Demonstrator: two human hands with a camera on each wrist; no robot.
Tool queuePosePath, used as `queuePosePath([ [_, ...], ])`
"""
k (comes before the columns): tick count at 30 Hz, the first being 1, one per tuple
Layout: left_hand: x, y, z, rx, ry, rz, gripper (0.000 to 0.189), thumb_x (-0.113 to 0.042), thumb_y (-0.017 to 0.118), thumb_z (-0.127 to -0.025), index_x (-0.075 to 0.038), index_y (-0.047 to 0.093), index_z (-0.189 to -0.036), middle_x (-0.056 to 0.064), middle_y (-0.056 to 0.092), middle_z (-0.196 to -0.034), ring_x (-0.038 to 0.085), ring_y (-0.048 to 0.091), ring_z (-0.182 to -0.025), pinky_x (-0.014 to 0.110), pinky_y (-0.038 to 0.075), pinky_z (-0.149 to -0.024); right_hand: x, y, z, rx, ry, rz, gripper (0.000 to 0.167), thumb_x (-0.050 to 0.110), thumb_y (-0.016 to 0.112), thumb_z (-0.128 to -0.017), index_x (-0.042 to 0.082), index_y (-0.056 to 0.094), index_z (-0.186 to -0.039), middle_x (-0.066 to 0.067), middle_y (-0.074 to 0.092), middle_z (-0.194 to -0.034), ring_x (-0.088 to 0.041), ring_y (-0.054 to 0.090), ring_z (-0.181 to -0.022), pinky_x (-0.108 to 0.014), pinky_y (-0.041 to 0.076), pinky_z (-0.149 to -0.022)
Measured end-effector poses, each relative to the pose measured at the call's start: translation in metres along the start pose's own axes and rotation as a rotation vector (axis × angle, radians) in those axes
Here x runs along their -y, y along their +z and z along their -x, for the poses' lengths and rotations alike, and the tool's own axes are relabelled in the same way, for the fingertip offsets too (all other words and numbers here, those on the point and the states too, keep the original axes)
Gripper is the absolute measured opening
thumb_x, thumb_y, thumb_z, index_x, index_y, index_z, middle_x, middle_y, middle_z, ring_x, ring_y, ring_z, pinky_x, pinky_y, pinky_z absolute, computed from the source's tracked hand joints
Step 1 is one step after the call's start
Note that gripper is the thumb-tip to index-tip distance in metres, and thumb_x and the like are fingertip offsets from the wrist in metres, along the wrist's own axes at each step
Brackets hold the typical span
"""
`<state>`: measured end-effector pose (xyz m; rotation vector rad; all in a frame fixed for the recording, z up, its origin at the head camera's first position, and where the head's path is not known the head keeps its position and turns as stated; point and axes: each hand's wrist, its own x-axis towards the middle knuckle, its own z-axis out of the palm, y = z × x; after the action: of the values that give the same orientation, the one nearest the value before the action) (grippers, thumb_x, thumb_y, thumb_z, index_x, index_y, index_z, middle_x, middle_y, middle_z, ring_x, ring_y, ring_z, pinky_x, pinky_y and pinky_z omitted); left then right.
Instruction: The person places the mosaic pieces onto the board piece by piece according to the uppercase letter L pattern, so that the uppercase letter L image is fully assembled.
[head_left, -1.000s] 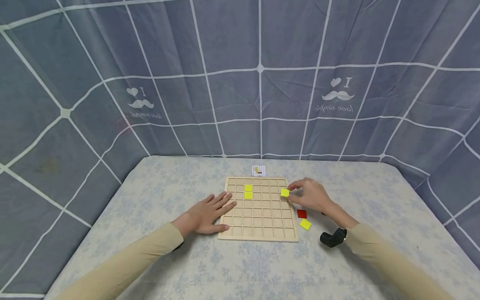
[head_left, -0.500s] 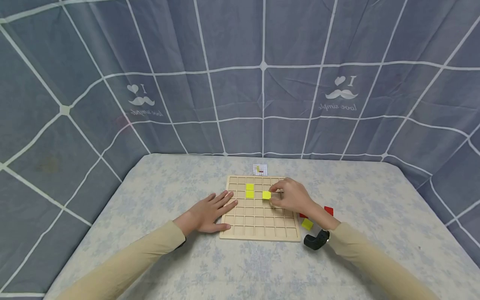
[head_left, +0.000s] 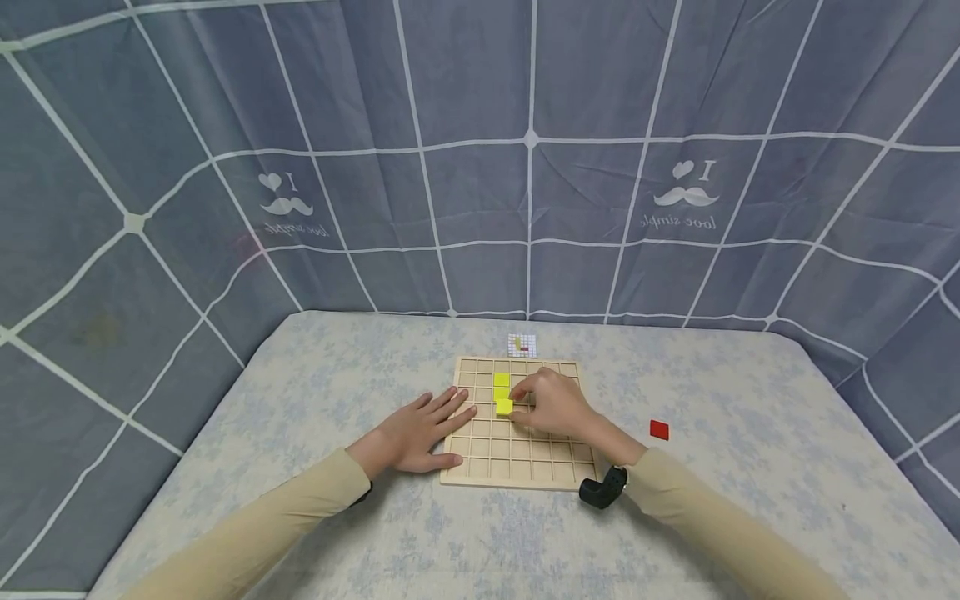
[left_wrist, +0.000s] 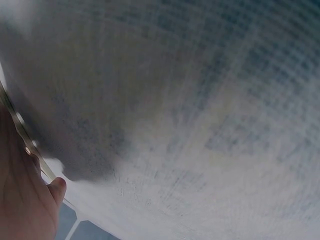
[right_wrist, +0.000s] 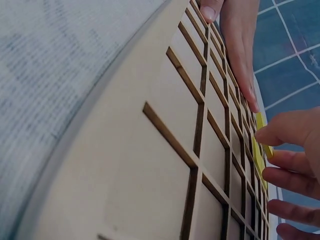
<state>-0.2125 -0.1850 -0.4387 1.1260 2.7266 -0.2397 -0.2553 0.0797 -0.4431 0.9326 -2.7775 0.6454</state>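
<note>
A wooden grid board point(head_left: 480, 471) with square cells lies on the table. Two yellow square tiles point(head_left: 502, 380) sit in neighbouring cells of one column in its upper part. My right hand point(head_left: 557, 406) pinches a third yellow tile point(head_left: 504, 407) between thumb and finger, just below those two; whether it touches the board I cannot tell. My left hand point(head_left: 420, 433) lies flat with fingers spread over the board's left edge. In the right wrist view, the thumb and fingers point(right_wrist: 290, 130) close on the yellow tile point(right_wrist: 268, 150) above the cells.
A red tile point(head_left: 659, 430) lies on the patterned tablecloth point(head_left: 375, 533) right of the board. Behind the board is a small printed grid card point(head_left: 522, 346) with coloured squares. The right forearm hides part of the table beside the board. A grey-blue curtain point(head_left: 480, 192) hangs behind.
My right hand has carried the yellow tile leftward from the board's right edge to below the two yellow tiles. My left hand has stayed in place.
</note>
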Motion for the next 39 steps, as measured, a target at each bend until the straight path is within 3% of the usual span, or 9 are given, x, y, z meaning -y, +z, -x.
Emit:
queuePosePath([
  [11,-0.0004,0.0001,-0.0017,-0.001,-0.007,0.007,0.075,-0.061,0.034,-0.097,-0.020,0.014,-0.156,0.008,0.008,-0.163,0.026,0.009,-0.151,0.049,0.024,-0.117,0.0006,0.0053,-0.0020,0.008,0.028,0.018,0.019,0.031,0.079,-0.073,0.020,0.078,-0.088,0.006,0.073,-0.090,-0.009,0.055,-0.076,-0.022,0.043,-0.054],
  [33,0.0002,0.0002,-0.0015,0.011,-0.007,0.020,0.075,-0.062,0.032,-0.097,-0.021,0.014,-0.156,0.008,0.007,-0.163,0.026,0.009,-0.151,0.049,0.024,-0.118,0.0043,0.0018,-0.0002,0.048,0.028,-0.016,0.022,0.031,0.080,-0.075,0.018,0.078,-0.092,0.003,0.074,-0.097,-0.016,0.062,-0.090,-0.030,0.051,-0.065],
  [39,0.0009,-0.0008,-0.0011,0.017,-0.005,0.035,0.075,-0.062,0.034,-0.097,-0.020,0.015,-0.156,0.008,0.007,-0.163,0.026,0.008,-0.151,0.050,0.023,-0.118,0.0013,0.0005,0.0004,0.023,0.020,-0.025,0.022,0.027,0.081,-0.074,0.016,0.078,-0.092,0.003,0.074,-0.094,-0.016,0.061,-0.087,-0.029,0.050,-0.063],
])
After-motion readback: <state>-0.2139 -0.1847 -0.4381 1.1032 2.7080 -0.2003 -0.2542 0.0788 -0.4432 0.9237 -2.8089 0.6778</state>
